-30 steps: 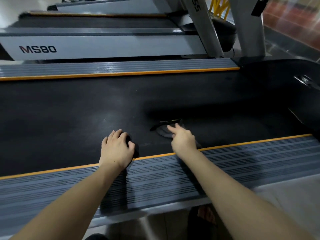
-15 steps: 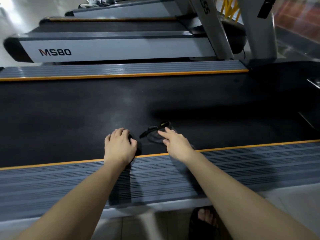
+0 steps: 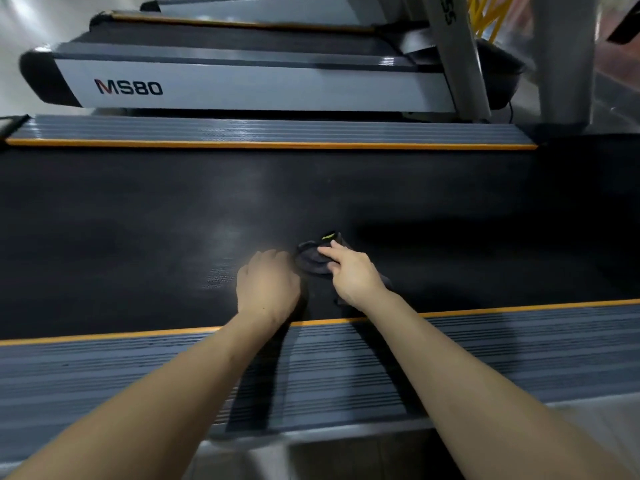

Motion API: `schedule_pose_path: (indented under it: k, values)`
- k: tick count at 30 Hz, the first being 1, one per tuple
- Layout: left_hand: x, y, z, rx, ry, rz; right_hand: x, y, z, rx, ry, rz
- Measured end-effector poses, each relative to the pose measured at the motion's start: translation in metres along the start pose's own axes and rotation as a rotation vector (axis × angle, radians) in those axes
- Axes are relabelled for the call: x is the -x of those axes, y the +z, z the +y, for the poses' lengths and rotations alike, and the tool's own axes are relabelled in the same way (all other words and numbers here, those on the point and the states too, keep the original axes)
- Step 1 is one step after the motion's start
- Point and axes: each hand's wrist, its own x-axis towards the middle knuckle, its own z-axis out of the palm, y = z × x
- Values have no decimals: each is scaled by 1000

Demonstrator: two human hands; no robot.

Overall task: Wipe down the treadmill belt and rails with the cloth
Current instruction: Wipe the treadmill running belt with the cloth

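Nearest you, the near rail [image 3: 485, 355] runs across the view as a grey ribbed strip with an orange edge, and both your forearms cross over it, casting dark shadows on the ribs. Just past that edge, on the black treadmill belt [image 3: 138, 237], your left hand [image 3: 266, 289] lies knuckles up with its fingers curled down toward the belt; you cannot tell whether they grip anything, since their tips are hidden. Just beside it, your right hand [image 3: 353, 275] rests on the dark cloth [image 3: 313, 261], forefinger stretched out along the top of it and the other fingers curled round its near side. The cloth sits bunched on the belt between your two hands, a small yellow-green tag showing at its far edge. Nothing lies on the belt beyond the cloth; it carries a pale sheen of reflected light. Farther off runs the far rail [image 3: 270, 131], grey with the same orange trim. Behind it stands a second treadmill [image 3: 242, 88] marked MS80, its grey upright [image 3: 457, 57] rising at the right, and more machines follow behind on a pale, shiny floor [image 3: 20, 15].
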Motion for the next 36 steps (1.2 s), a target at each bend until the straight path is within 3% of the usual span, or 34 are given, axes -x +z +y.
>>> schedule_pose_path:
  k: [12, 21, 28, 36]
  values:
    - [-18, -52, -71, -96, 41, -132, -25, 39, -43, -52, 65, 34]
    - [-38, -88, -70, -147, 86, -241, 0, 35, -42, 36, 142, 2]
    - [-41, -79, -62, -102, 139, -274, 0, 57, -43, 200, 82, 55]
    - [-47, -55, -82, -52, 113, -258, -24, 68, -30, 179, 125, 180]
